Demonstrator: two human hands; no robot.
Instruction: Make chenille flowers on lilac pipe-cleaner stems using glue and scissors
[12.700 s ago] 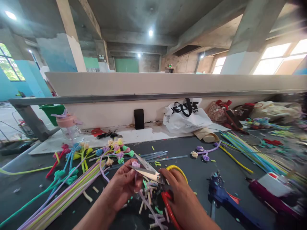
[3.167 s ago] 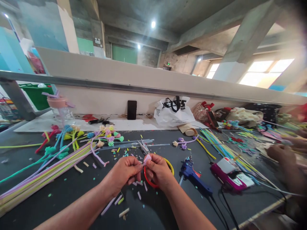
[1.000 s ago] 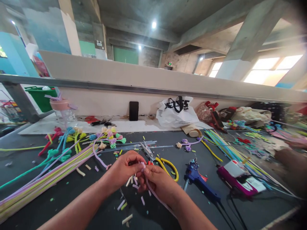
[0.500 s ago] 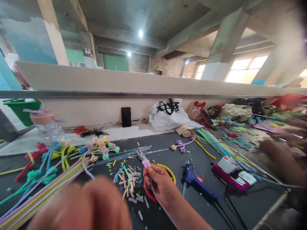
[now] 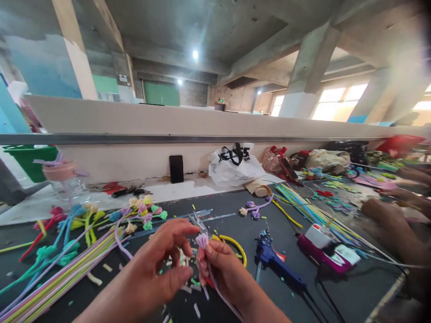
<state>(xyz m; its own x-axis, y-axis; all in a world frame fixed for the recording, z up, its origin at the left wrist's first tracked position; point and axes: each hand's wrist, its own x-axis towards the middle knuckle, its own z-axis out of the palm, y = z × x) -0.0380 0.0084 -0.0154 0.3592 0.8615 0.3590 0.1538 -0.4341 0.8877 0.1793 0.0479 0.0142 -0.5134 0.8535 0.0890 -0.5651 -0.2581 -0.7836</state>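
My right hand (image 5: 218, 260) pinches a lilac fuzzy flower (image 5: 202, 240) between thumb and fingers; its long lilac stem runs down along the wrist. Just left of it, my left hand (image 5: 164, 260) has its thumb and fingers apart, with nothing between them. Behind the flower lie scissors with grey blades (image 5: 198, 220), whose yellow handle loop (image 5: 240, 246) shows beyond my right hand. A red loop is mostly hidden beneath that hand. Small cut pieces of coloured stems (image 5: 186, 287) are scattered under both hands.
A blue glue gun (image 5: 279, 262) and a purple power strip (image 5: 325, 255) lie at right. Bundled stems (image 5: 67, 273) and fuzzy flowers (image 5: 144, 208) lie at left. A phone (image 5: 176, 169) and white bag (image 5: 235, 166) stand behind. Another person's hands (image 5: 387, 220) are at far right.
My left hand has moved from the blurred near foreground forward and right, beside the flower, and its fingers now show apart. My right hand still holds the flower, slightly lower in view.
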